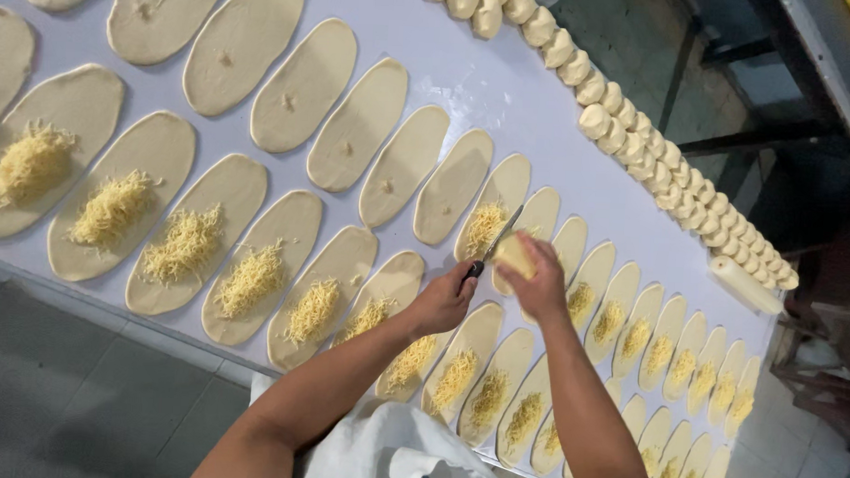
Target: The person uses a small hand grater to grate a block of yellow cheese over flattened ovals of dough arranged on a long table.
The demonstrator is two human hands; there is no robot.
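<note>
My left hand (438,302) grips the black handle of a small metal grater (500,235). In my right hand (546,278) is a pale yellow block of cheese (513,255), pressed against the grater's blade. Both hands hover over flat oval dough pieces on a white table (489,89). The oval just under the grater (488,223) carries a little grated cheese. The near rows of ovals (111,211) each bear a heap of shredded cheese. The farther row (358,121) lies bare.
A line of small rolled dough pieces (630,133) runs along the table's far edge, ending in a longer roll (743,282). A white cloth (387,448) hangs at my waist. Grey floor tiles (55,395) lie below, and a dark metal frame (735,138) stands beyond the table.
</note>
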